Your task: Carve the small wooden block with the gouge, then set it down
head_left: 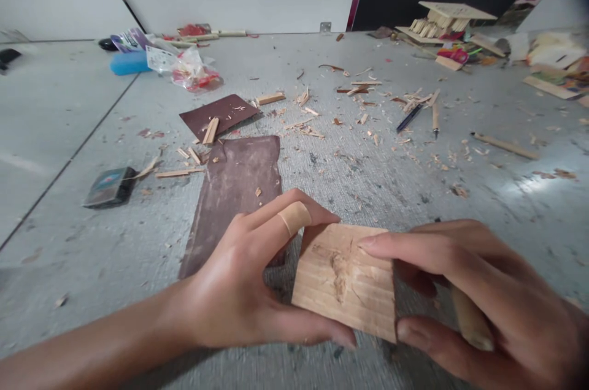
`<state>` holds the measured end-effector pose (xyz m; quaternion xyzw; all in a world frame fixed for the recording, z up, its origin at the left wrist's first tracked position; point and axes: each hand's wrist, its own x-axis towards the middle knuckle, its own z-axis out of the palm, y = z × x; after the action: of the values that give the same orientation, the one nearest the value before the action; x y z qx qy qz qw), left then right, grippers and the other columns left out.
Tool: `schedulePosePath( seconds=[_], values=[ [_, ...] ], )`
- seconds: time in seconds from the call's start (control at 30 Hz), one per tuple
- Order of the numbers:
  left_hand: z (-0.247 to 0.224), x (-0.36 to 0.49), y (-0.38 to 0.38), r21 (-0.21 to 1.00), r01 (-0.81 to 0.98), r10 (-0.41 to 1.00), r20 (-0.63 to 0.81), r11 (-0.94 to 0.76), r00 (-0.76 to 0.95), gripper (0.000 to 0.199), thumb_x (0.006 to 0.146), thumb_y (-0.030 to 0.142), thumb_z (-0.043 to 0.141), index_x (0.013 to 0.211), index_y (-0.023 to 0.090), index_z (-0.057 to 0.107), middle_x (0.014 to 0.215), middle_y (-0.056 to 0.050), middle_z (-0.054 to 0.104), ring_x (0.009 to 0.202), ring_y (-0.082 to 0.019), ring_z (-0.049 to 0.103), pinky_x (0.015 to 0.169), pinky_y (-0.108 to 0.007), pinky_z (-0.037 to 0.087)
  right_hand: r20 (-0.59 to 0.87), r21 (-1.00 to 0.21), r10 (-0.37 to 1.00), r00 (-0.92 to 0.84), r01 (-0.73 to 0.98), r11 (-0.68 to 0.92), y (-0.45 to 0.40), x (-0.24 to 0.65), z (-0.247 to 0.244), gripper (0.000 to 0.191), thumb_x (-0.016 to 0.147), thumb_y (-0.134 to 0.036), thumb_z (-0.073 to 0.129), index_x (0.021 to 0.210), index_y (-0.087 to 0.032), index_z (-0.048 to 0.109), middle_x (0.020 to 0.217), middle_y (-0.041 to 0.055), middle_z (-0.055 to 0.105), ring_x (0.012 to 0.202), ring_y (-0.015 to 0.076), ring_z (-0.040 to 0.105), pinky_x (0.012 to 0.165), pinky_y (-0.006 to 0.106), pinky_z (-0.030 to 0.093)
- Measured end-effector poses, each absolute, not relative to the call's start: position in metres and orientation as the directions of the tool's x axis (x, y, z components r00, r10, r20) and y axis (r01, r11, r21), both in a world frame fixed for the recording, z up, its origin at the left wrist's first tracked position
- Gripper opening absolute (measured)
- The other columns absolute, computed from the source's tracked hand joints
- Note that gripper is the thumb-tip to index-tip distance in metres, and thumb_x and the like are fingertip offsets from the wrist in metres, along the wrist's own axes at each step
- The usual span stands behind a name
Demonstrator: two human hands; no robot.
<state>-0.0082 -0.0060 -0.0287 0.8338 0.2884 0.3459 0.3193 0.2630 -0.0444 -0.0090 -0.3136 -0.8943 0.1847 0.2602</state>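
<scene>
- Head view, wood block point(345, 282): a flat rectangular piece with ribbed grain, held low and central just above the grey work surface point(377, 175). A rough gouge with torn fibres shows near the middle of its face.
- Left hand point(248, 292): grasping the block's left edge, thumb underneath, fingers over the top corner. One finger carries a plaster point(295, 218).
- Right hand point(478, 292): grasping the block's right edge between forefinger and thumb. A wooden tool handle point(469, 319) is tucked in the same palm; its working end is hidden.
- Handling judgement: block looks light, stiff and dry, not slippery. The splintered gouge is likely fragile and could shed fibres; hold by the clean side edges, clear of it.
- Adjacent: a dark sandpaper sheet point(234, 194) lies just left of the hands, a second sheet point(221, 114) beyond it. Wood shavings point(359, 102) are scattered across the surface.
- Containers: a plastic bag point(193, 71) at far left holds red items, not identifiable. No other container with visible contents.
</scene>
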Motion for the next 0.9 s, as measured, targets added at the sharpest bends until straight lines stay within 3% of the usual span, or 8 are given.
schedulePosePath(
  seconds=[0.23, 0.47, 0.63, 0.77, 0.9],
  values=[
    [-0.031, -0.008, -0.006, 0.738, 0.252, 0.696, 0.384, -0.626, 0.606, 0.067, 0.081, 0.064, 0.089, 0.126, 0.024, 0.059, 0.107, -0.006, 0.070, 0.085, -0.020, 0.068, 0.076, -0.037, 0.064, 0.351, -0.507, 0.637, -0.686, 0.433, 0.746, -0.042, 0.261, -0.010, 0.033, 0.103, -0.025, 0.060, 0.136, -0.025, 0.054, 0.078, -0.0026, 0.075, 0.056, 0.0154, 0.066, 0.056, 0.030, 0.050],
    [-0.034, -0.008, -0.005, 0.694, 0.306, 0.692, 0.380, -0.652, 0.614, 0.067, 0.085, 0.067, 0.083, 0.129, 0.023, 0.058, 0.105, -0.007, 0.070, 0.078, -0.018, 0.064, 0.059, -0.032, 0.053, 0.336, -0.514, 0.660, -0.672, 0.456, 0.727, -0.045, 0.262, -0.009, 0.041, 0.096, -0.017, 0.061, 0.136, -0.027, 0.056, 0.074, -0.0044, 0.074, 0.051, 0.0143, 0.063, 0.054, 0.029, 0.050],
    [-0.045, -0.006, -0.001, 0.520, 0.547, 0.725, 0.234, -0.656, 0.648, 0.051, 0.089, 0.054, 0.080, 0.119, 0.018, 0.061, 0.110, -0.009, 0.065, 0.089, -0.024, 0.064, 0.068, -0.038, 0.054, 0.323, -0.454, 0.670, -0.668, 0.512, 0.729, -0.037, 0.259, -0.007, 0.025, 0.102, -0.016, 0.054, 0.125, -0.025, 0.058, 0.061, -0.0095, 0.059, 0.050, 0.0107, 0.059, 0.055, 0.028, 0.046],
    [-0.048, -0.005, 0.001, 0.441, 0.558, 0.688, 0.220, -0.703, 0.692, 0.048, 0.089, 0.047, 0.075, 0.123, 0.015, 0.063, 0.120, -0.015, 0.063, 0.103, -0.032, 0.060, 0.086, -0.053, 0.055, 0.363, -0.476, 0.658, -0.659, 0.476, 0.739, -0.039, 0.264, -0.009, 0.030, 0.100, -0.013, 0.054, 0.127, -0.027, 0.060, 0.075, -0.0034, 0.071, 0.055, 0.0143, 0.061, 0.055, 0.031, 0.047],
    [-0.048, -0.007, -0.001, 0.432, 0.536, 0.662, 0.225, -0.726, 0.715, 0.054, 0.085, 0.037, 0.070, 0.133, 0.014, 0.061, 0.121, -0.015, 0.062, 0.105, -0.033, 0.058, 0.087, -0.054, 0.051, 0.434, -0.536, 0.731, -0.527, 0.501, 0.680, -0.057, 0.278, -0.014, 0.029, 0.105, -0.024, 0.050, 0.127, -0.030, 0.067, 0.095, 0.0062, 0.075, 0.080, 0.0236, 0.072, 0.065, 0.037, 0.057]
  ],
)
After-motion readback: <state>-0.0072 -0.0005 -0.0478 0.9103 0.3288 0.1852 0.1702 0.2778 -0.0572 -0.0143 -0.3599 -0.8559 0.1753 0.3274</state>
